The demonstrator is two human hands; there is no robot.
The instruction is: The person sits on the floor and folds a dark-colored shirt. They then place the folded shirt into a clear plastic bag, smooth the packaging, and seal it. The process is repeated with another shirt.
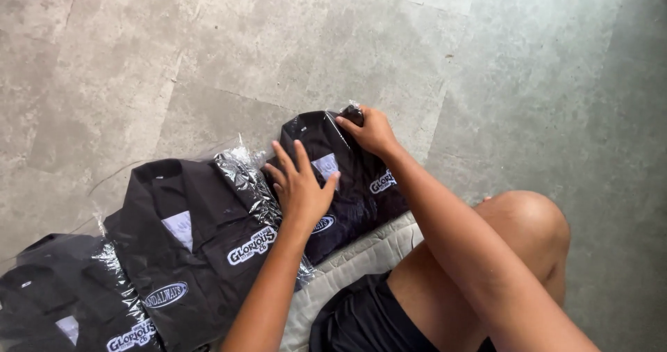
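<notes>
Folded black cotton shirt in clear plastic bag (351, 185): left hand (300, 185) flat on top, fingers spread; right hand (374, 131) pinching bag's top corner.

Three bagged black shirts lined up on the grey floor

Each one's folded inside a clear crinkly plastic bag: the right bag (347, 178) sits nearest the knee with both hands on it, the middle bag (201, 234) overlaps its left edge, and the left bag (62, 296) is cut off by the corner. All carry white-and-black embroidered patches (251, 245), some oval, plus a pale rectangular neck label (179, 225) inside the collar.
</notes>
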